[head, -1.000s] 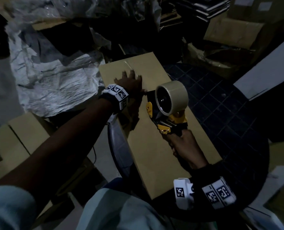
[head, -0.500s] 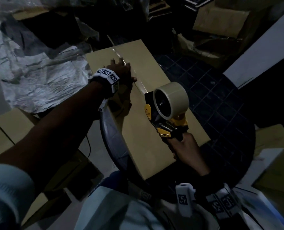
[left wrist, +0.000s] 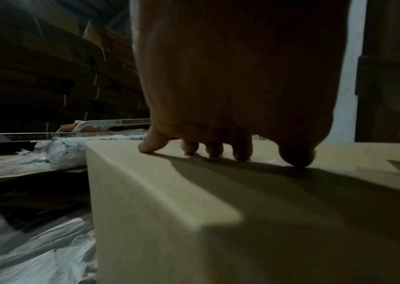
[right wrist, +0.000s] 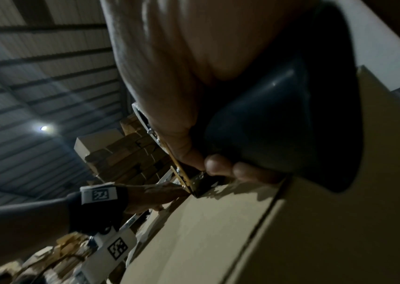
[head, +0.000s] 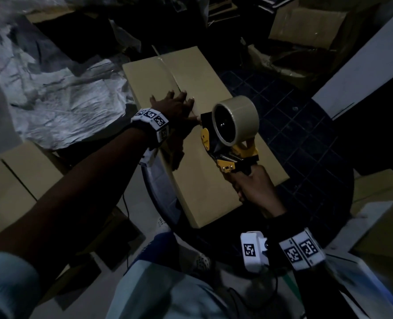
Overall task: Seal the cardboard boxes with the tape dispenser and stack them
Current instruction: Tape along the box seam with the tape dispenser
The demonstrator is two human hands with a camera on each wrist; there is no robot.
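A long cardboard box [head: 204, 143] lies flat on a dark round worktop [head: 306, 143], its length running from near right to far left. The left hand [head: 172, 107] rests on the box top with fingers spread and straight, fingertips [left wrist: 214, 151] pressing the cardboard beside the centre seam. A strip of tape [head: 167, 67] runs along that seam from the far end toward the hand. The right hand [head: 255, 189] grips the handle of the yellow and black tape dispenser [head: 227, 143], whose front edge meets the box just beside the left thumb. A full tape roll [head: 235, 119] sits on it. Crumpled plastic sheeting [head: 59, 97] lies to the left, and more cardboard boxes [head: 18, 178] sit near left
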